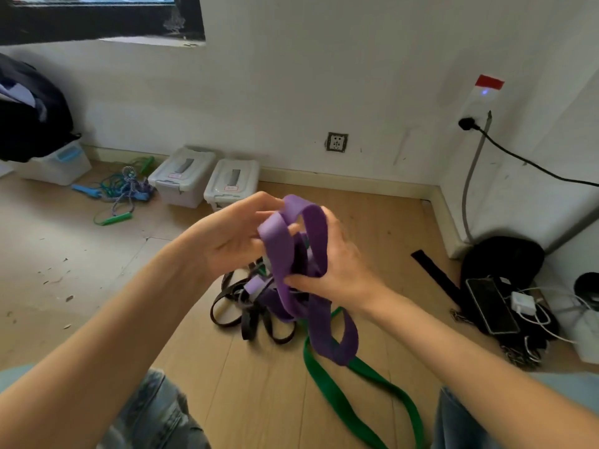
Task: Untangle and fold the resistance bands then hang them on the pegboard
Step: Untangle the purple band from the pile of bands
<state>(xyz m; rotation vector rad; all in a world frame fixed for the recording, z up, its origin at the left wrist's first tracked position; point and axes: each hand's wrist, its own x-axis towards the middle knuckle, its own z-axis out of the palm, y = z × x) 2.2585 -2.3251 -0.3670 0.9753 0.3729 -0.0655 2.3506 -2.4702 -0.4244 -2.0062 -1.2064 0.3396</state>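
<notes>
Above the wooden floor, both hands lift the purple band clear of the heap, presumably so its loops hang free and the twists can be read; the left hand pinches one loop near the top with curled fingers, while the right hand is closed around the gathered strands; the tail droops onto the green band, and the black bands lie knotted beneath; no pegboard is in view.
</notes>
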